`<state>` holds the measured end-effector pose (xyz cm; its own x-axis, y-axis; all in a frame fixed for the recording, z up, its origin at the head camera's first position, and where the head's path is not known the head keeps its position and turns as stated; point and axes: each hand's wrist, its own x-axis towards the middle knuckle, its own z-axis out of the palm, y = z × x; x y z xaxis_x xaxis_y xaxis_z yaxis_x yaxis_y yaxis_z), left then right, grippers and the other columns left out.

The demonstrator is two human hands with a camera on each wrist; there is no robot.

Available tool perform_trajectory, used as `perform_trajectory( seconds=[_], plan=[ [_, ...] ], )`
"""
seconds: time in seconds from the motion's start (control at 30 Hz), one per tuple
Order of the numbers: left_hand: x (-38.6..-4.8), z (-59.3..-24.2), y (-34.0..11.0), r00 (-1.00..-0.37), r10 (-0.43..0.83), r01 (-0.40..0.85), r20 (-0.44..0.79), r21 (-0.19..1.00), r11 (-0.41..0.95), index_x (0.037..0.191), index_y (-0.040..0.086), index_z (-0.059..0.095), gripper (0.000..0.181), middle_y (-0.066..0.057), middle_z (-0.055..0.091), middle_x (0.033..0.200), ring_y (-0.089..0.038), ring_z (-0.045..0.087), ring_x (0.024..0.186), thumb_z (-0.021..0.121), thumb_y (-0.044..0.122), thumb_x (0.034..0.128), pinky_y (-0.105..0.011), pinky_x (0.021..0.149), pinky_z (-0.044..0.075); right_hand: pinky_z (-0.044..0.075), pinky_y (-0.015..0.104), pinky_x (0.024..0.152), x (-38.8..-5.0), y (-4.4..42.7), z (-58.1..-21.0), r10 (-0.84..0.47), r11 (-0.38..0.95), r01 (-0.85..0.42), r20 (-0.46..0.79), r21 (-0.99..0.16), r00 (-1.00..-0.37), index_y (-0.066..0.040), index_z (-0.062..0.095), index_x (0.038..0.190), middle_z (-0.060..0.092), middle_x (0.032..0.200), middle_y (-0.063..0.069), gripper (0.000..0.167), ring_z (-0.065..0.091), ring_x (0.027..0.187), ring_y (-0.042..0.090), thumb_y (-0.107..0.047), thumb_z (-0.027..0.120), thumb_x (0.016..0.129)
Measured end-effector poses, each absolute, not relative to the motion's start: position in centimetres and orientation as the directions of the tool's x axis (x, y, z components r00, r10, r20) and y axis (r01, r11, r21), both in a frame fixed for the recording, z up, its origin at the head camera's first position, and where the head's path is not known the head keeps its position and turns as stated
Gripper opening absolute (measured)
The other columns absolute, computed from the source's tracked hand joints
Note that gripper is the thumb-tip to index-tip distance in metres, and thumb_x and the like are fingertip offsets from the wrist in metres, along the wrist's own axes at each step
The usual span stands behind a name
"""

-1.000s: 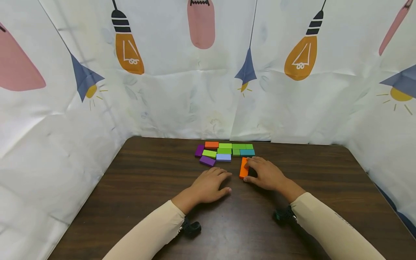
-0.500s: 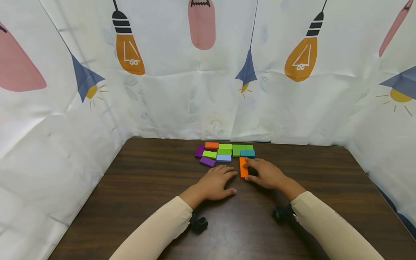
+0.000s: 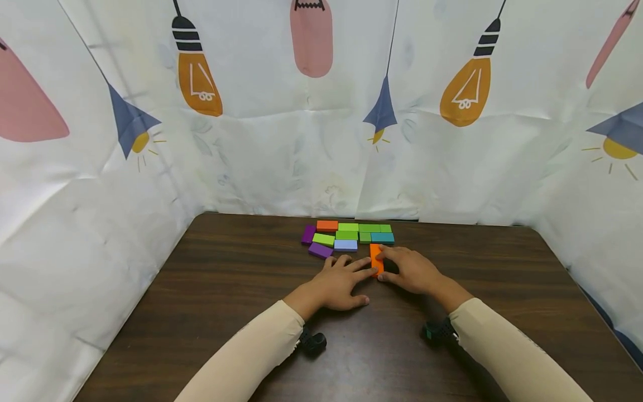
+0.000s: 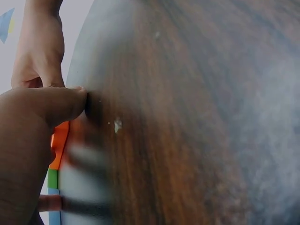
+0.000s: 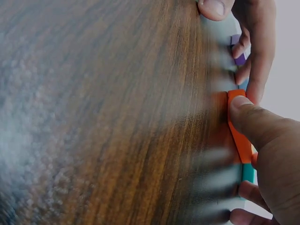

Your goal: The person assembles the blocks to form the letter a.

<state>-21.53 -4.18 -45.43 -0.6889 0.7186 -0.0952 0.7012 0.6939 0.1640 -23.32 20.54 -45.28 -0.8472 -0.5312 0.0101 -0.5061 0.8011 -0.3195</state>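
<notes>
One orange block [image 3: 377, 262] lies on the dark wooden table [image 3: 211, 268], its long side pointing away from us, and we see both hands at it. Our right hand [image 3: 413, 271] holds it in a narrow grip, the thumb at the near end and a finger toward the far end. Our left hand [image 3: 340, 285] is spread wide, palm down, gripping nothing; two of its fingertips overlap the block's left side in the head view, though we cannot tell how firmly they press. Just beyond the orange block's far end sits a teal block [image 3: 382, 238]; whether the two touch, we cannot tell. Left of the teal one is a small green block [image 3: 365, 238], and behind this pair lie more green pieces [image 3: 369, 228]. Farther left we find a periwinkle block [image 3: 345, 245], with a green block [image 3: 346, 235] and a lime block [image 3: 348, 227] stacked in rows behind it on the tabletop, then a red-orange block [image 3: 327, 226], a slightly slanted lime piece [image 3: 324, 240] and two purple blocks [image 3: 321, 250] at the group's left edge. Pale sleeves [image 3: 246, 354] cover our forearms, a dark device [image 3: 312, 345] shows beneath each wrist, and a white curtain [image 3: 306, 151] printed with bulbs and lamps hangs behind the table.
</notes>
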Motion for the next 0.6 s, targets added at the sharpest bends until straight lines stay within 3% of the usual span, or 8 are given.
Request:
perform_trajectory(
  seconds=[0.33,0.6],
  plan=[
    [-21.5,-45.6,-4.1,-0.706,0.698,0.676,-0.120,0.177,0.715,0.163,0.037,0.028,0.073,0.008,0.028,0.166,-0.037,0.028,0.148,0.055,0.060,0.0992,-0.063,0.112,0.023,0.038,0.062,0.109,-23.6,20.5,-44.5,-0.552,0.792,-0.513,-0.030,-0.331,-0.833,-0.016,0.061,0.142,0.044,0.157,0.012,0.057,0.045,0.139,0.039,-0.049,0.070,0.096],
    [-21.5,-45.7,-4.0,-0.711,0.687,0.669,-0.146,0.160,0.726,0.164,0.038,0.024,0.075,0.012,0.023,0.167,-0.034,0.024,0.150,0.053,0.063,0.0993,-0.064,0.113,0.022,0.044,0.057,0.104,-25.4,20.9,-43.7,-0.544,0.801,-0.516,-0.010,-0.304,-0.839,-0.011,0.062,0.141,0.062,0.138,0.010,0.052,0.054,0.129,0.036,-0.039,0.071,0.098]
  ],
)
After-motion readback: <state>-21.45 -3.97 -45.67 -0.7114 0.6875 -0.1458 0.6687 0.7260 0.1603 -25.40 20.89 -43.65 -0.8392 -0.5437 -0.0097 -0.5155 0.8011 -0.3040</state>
